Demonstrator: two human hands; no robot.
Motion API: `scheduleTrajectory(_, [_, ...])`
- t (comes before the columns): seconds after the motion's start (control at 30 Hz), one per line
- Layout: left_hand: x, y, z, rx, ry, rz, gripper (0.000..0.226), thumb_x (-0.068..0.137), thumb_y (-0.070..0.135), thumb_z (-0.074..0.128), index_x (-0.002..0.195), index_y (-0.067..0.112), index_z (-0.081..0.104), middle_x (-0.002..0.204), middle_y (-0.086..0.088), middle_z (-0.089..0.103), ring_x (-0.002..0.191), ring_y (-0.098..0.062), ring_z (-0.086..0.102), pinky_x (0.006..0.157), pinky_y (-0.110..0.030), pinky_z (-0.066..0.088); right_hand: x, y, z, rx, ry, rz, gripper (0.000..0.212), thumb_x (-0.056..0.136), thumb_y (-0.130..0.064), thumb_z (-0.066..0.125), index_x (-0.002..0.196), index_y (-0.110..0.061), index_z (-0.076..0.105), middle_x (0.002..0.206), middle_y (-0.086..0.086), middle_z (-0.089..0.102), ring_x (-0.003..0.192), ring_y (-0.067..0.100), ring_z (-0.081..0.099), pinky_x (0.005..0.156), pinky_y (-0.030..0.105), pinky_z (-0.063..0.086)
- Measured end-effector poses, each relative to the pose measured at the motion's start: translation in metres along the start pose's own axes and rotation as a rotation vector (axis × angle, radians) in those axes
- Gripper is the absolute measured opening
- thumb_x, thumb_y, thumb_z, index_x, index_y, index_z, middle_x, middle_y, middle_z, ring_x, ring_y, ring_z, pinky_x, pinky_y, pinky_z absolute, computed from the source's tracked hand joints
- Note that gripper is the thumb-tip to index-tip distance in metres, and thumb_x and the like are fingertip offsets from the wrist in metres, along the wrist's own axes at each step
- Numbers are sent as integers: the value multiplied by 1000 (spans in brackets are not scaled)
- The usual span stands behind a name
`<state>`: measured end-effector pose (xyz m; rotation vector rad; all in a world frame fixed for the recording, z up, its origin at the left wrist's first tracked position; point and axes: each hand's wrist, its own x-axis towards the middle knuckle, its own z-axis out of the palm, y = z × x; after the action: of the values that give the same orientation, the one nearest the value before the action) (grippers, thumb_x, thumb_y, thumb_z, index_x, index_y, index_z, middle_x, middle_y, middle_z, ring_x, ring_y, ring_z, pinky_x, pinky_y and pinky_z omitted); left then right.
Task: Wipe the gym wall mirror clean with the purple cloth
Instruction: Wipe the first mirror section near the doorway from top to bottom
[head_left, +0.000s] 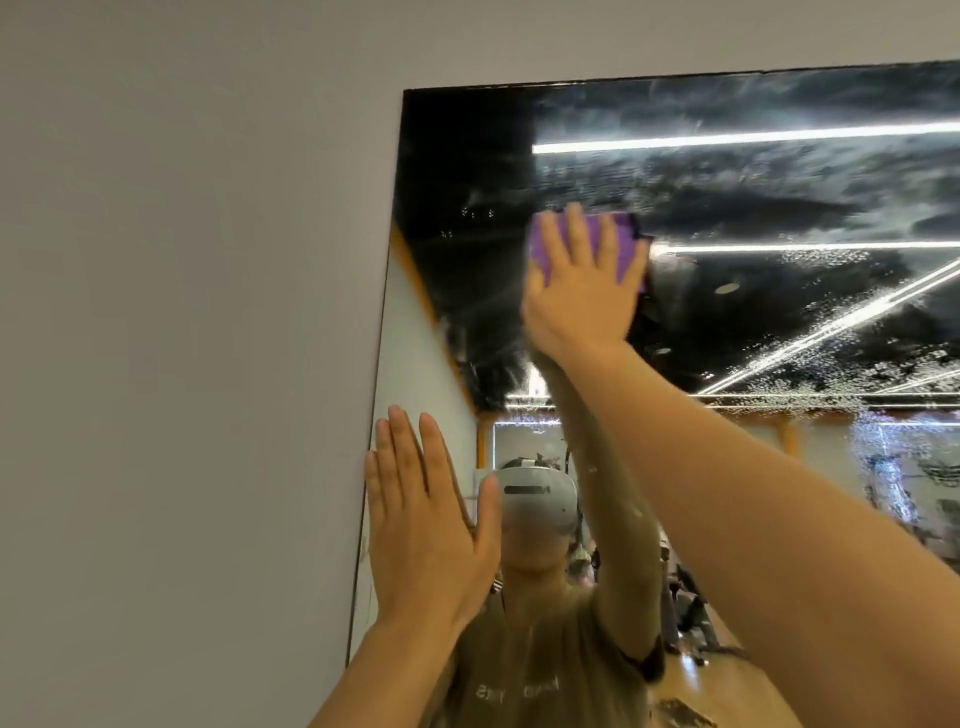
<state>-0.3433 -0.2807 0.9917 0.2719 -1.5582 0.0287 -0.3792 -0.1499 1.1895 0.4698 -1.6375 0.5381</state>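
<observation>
Grey wall (182, 312) fills the left half of the view, and the mirror (457, 171) is mounted on it, its dark left edge running down at a slant. Nearest the camera, the left hand (426, 525) lies flat with straight fingers close together, palm toward the glass, at the mirror's left edge and low in the view; it holds nothing. Higher and further out, the right arm reaches up from the lower right, and the right hand (582, 291) presses the purple cloth (623, 244) flat against the glass with its fingers spread straight over it. The cloth sits in the upper left part of the mirror, showing above and to both sides of the fingers. Wet streaks and droplets (810, 332) cover the glass to the right of the cloth. Reflected in the mirror are long ceiling lights and a person wearing a white headset (530, 499).
</observation>
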Motion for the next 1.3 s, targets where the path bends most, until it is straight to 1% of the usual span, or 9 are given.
scheduleTrajectory(0.17, [3, 12, 1, 19, 21, -59, 85, 101, 67, 6, 160, 6, 6, 164, -23, 14, 152, -38, 10, 122, -30, -3, -7, -28, 7, -72, -90, -485, 56, 109, -46, 21, 163, -33, 13, 171, -4, 7, 157, 24, 1, 124, 54, -8])
scheduleTrajectory(0.3, [3, 22, 1, -42, -10, -139, 96, 84, 80, -15, 154, 15, -14, 165, -12, -18, 152, -27, -20, 121, -36, -18, 20, 36, -7, -41, 22, -174, 58, 105, -44, 22, 162, -34, 14, 171, -6, 7, 157, 20, 2, 123, 53, -7])
scheduleTrajectory(0.47, [3, 24, 7, -24, 1, -149, 93, 91, 78, -7, 157, 12, -10, 166, -14, -12, 154, -31, -12, 124, -36, -16, 35, 75, -19, 10, 8, 151, 58, 108, -42, 23, 163, -31, 7, 171, -1, 0, 157, 28, -5, 122, 60, -9])
scheduleTrajectory(0.6, [5, 21, 14, 27, 27, -132, 88, 101, 68, 12, 159, 1, 14, 166, -22, 12, 153, -39, 12, 122, -33, 1, 30, 13, -5, -5, 0, -185, 59, 108, -47, 21, 163, -30, 9, 171, 1, 3, 157, 31, -2, 121, 60, -9])
scheduleTrajectory(0.73, [5, 24, 10, 50, 64, -136, 82, 103, 66, 12, 159, 5, 12, 164, -23, 17, 151, -39, 16, 121, -31, 3, 20, -33, 5, -53, -93, -518, 59, 108, -53, 16, 163, -33, 13, 171, -1, 8, 157, 29, 0, 123, 60, -9])
scheduleTrajectory(0.83, [5, 26, 5, 59, 49, -130, 79, 103, 66, 12, 160, 11, 7, 165, -22, 15, 152, -33, 10, 122, -30, 1, 26, -17, 5, -44, -61, -491, 56, 109, -50, 17, 162, -32, 16, 171, -1, 9, 157, 27, 2, 124, 57, -8])
scheduleTrajectory(1.0, [3, 24, 5, 69, 6, -142, 82, 100, 72, 5, 161, 19, -13, 167, -18, 7, 153, -34, 7, 122, -27, -6, 39, 7, 0, -10, -27, -152, 58, 109, -43, 20, 163, -25, 9, 171, 4, 2, 157, 30, -3, 122, 60, -8])
scheduleTrajectory(1.17, [5, 36, -9, 85, -107, -256, 100, 62, 83, -37, 141, 23, -40, 158, -5, -36, 147, -21, -33, 117, -31, -26, 30, -37, -1, -63, -97, -485, 58, 109, -46, 19, 163, -28, 9, 171, 3, 3, 157, 33, -3, 122, 63, -6])
scheduleTrajectory(1.3, [4, 47, -18, 129, -161, -313, 107, 53, 78, -46, 144, 22, -36, 163, -7, -28, 153, -24, -22, 118, -35, -18, 23, -24, -7, -32, -138, -554, 55, 109, -44, 19, 162, -29, 15, 171, -1, 7, 157, 26, 0, 122, 59, -9])
